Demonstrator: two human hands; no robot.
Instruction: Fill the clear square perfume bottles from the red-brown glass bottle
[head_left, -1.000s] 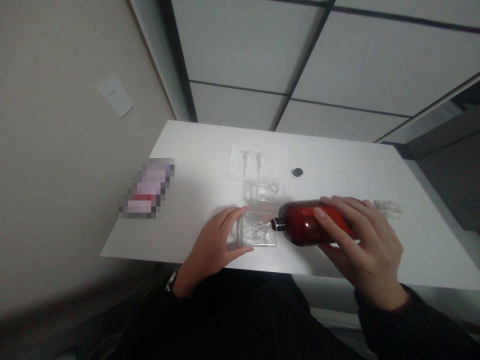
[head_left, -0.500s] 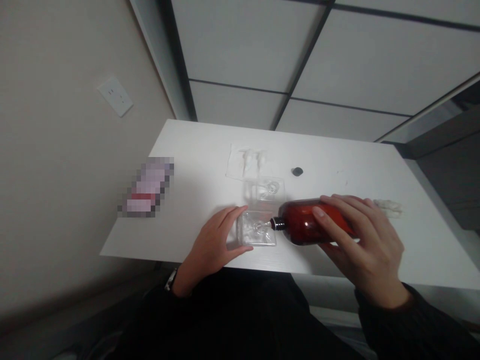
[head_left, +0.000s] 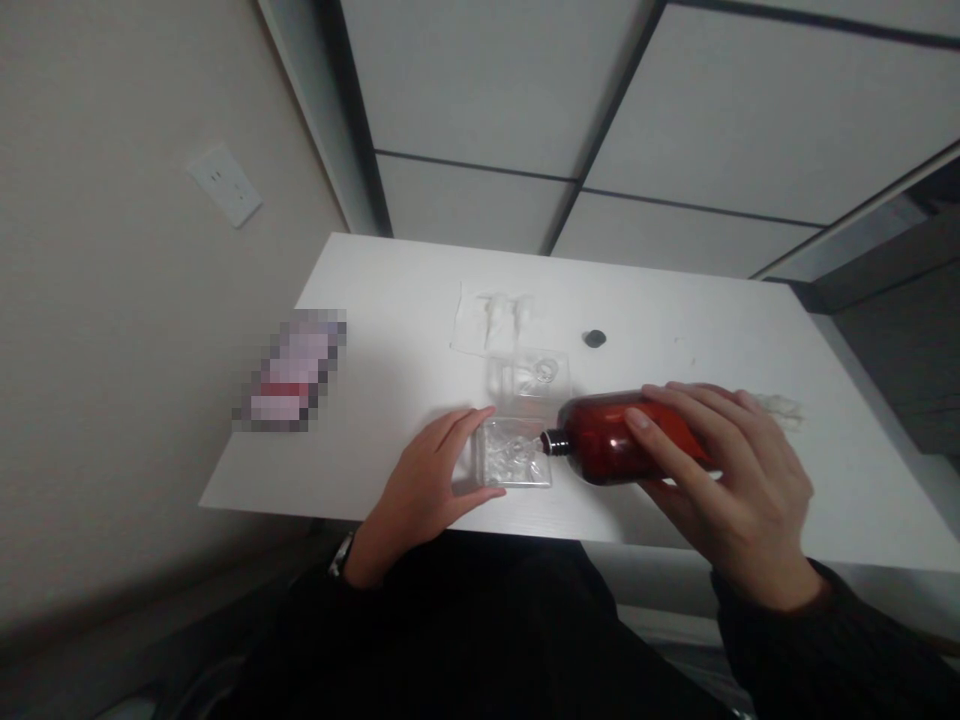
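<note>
My right hand (head_left: 720,480) is wrapped round an amber-red bottle (head_left: 607,440), held on its side with its black neck pointing left. The neck sits at the edge of a small clear square container (head_left: 514,455) on the white table (head_left: 390,300). My left hand (head_left: 431,485) cups the left side of that container, thumb and fingers around it. A second clear container (head_left: 529,373) stands just behind the first.
A white sheet with small white pieces (head_left: 491,317) lies further back. A small black cap (head_left: 595,338) rests to its right. A crumpled white bit (head_left: 780,407) lies beyond my right hand. A blurred-out object (head_left: 292,370) sits at the table's left. The wall holds a socket (head_left: 225,185).
The bottle and both hands have barely shifted. Liquid or glints inside the near clear container look a little fuller now. The view has tilted slightly.
</note>
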